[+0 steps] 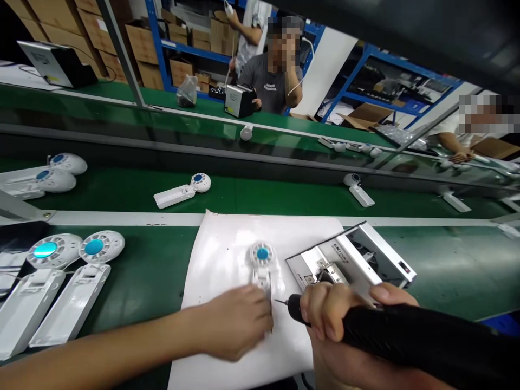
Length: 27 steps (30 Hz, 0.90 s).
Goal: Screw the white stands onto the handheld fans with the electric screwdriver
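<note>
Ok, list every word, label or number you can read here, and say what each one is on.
Silver metal box by the right hand: a dark printed line, too blurred to read.
Grey T-shirt of the person across the belt: white chest print, too small to read.
White unit under the left hand: no text visible.

A green work bench [150, 281] carried a white paper sheet [227, 254]; left of the sheet lay two white handheld fans [69, 292].
</note>
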Each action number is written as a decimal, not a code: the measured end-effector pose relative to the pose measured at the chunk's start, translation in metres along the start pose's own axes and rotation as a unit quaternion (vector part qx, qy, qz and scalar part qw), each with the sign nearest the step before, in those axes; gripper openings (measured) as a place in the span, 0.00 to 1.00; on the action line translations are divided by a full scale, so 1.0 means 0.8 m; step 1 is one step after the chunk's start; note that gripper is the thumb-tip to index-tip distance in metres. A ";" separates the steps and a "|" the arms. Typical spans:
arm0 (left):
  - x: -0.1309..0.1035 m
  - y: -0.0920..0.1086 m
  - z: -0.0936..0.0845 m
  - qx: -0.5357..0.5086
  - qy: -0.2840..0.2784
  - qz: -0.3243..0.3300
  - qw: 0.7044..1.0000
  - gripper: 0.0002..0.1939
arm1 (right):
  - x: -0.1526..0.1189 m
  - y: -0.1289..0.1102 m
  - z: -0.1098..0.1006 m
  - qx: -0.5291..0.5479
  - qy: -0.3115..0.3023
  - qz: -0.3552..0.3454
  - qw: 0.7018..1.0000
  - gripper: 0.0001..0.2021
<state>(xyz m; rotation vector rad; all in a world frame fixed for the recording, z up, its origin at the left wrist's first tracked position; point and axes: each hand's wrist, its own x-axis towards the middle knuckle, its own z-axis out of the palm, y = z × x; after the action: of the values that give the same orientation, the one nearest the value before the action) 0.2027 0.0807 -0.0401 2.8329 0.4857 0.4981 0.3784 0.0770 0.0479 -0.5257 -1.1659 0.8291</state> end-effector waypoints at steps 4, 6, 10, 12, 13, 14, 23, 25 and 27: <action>-0.009 0.019 0.011 -0.047 0.013 0.036 0.998 0.08 | 0.005 0.033 0.017 -0.012 0.006 0.018 1.000 0.32; -0.009 0.018 0.010 -0.047 0.019 0.034 0.998 0.07 | 0.005 0.048 0.021 -0.018 0.008 0.026 0.999 0.30; -0.009 0.013 0.009 -0.052 0.023 0.033 0.998 0.07 | 0.001 0.066 0.019 -0.009 -0.020 0.047 0.999 0.29; -0.010 0.013 0.009 -0.053 0.025 0.034 0.998 0.07 | -0.002 0.071 0.018 -0.002 -0.025 0.055 0.998 0.28; -0.010 0.014 0.010 -0.052 0.025 0.036 0.998 0.07 | -0.003 0.074 0.019 0.001 -0.026 0.060 0.998 0.27; -0.010 0.014 0.010 -0.052 0.024 0.037 0.998 0.07 | -0.005 0.076 0.020 0.002 -0.028 0.067 0.997 0.26; -0.012 0.014 0.016 -0.055 0.019 0.037 0.998 0.05 | -0.013 0.092 0.025 0.023 -0.070 0.102 0.992 0.23; -0.013 0.015 0.018 -0.056 0.020 0.037 0.998 0.06 | -0.019 0.098 0.021 0.017 -0.064 0.108 0.992 0.24; -0.014 0.016 0.018 -0.056 0.022 0.036 0.998 0.06 | -0.025 0.103 0.019 0.013 -0.060 0.131 0.989 0.26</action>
<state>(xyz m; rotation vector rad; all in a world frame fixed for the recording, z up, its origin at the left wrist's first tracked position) 0.2016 0.0628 -0.0532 2.7440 0.3535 0.5840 0.3366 0.1100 -0.0203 -0.6227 -1.2098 1.1132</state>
